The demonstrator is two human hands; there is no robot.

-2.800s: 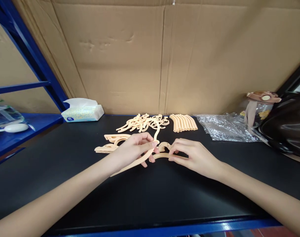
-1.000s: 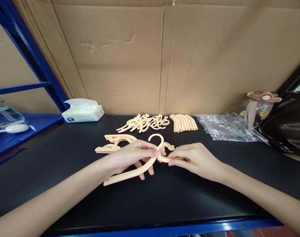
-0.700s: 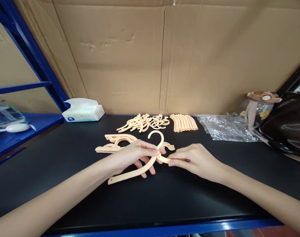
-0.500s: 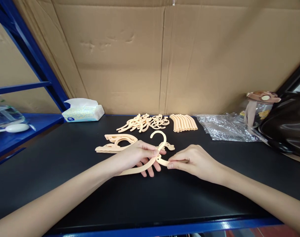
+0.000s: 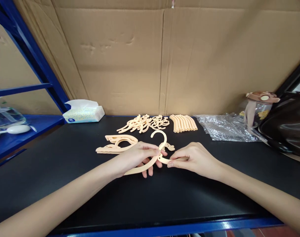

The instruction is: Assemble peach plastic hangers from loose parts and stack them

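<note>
My left hand (image 5: 145, 157) pinches a cream plastic clothes hanger (image 5: 141, 169) near its joint, with the curved hook (image 5: 162, 135) pointing up and one arm slanting down to the left. My right hand (image 5: 193, 160) is closed on the hanger's other arm (image 5: 164, 160), most of which its fingers cover. The two arms meet at the joint below the hook. Behind my left hand lie folded cream hangers (image 5: 115, 148), partly hidden by it. Another cream piece (image 5: 170, 147) shows just beyond the held hook.
Along the back of the black table (image 5: 150, 204) lie a heap of loose hanger parts (image 5: 137, 123), loose hooks (image 5: 160, 122) and a row of hanger arms (image 5: 183, 123). A tissue pack (image 5: 84, 113) stands back left; clear plastic wrap (image 5: 226, 126) and a bottle (image 5: 257, 108) are at right.
Both hands keep their hold on the hanger. My right hand has shifted very slightly; otherwise almost nothing differs.
</note>
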